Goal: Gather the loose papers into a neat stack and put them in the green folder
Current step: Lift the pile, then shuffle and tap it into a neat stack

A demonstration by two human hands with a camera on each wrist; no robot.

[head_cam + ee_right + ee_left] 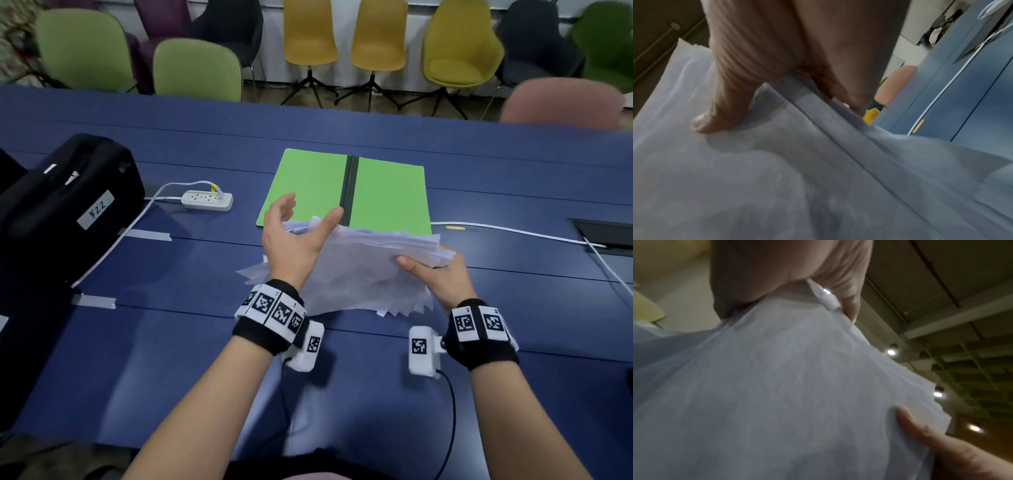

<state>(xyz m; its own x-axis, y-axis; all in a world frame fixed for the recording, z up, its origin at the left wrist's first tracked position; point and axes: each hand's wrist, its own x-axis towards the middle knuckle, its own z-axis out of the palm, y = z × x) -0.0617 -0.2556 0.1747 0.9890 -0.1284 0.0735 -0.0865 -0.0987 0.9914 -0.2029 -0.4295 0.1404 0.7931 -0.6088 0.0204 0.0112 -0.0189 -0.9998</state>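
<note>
The right hand (442,277) pinches the uneven sheaf of thin white papers (356,270) above the blue worktop (205,260), just short of the open green folder (387,195), while the released left hand (291,240) steadies it, so fanned sheets could slide out.

I am counting two hands in front of me, my left hand (291,240) and my right hand (442,277), each wearing one black wristband with checkered markers. I am seeing one green folder (387,195) lying open on the blue surface (205,260), and one bundle of white papers (363,267) (far too many sheets, overlapping and fanned at the edges, for me to count). I am also counting one white power strip (207,200), one black case (65,202) bearing one label, and two strips of grey tape. Beyond the surface I am making out three yellow chairs, at least three green ones and one pink one.
</note>
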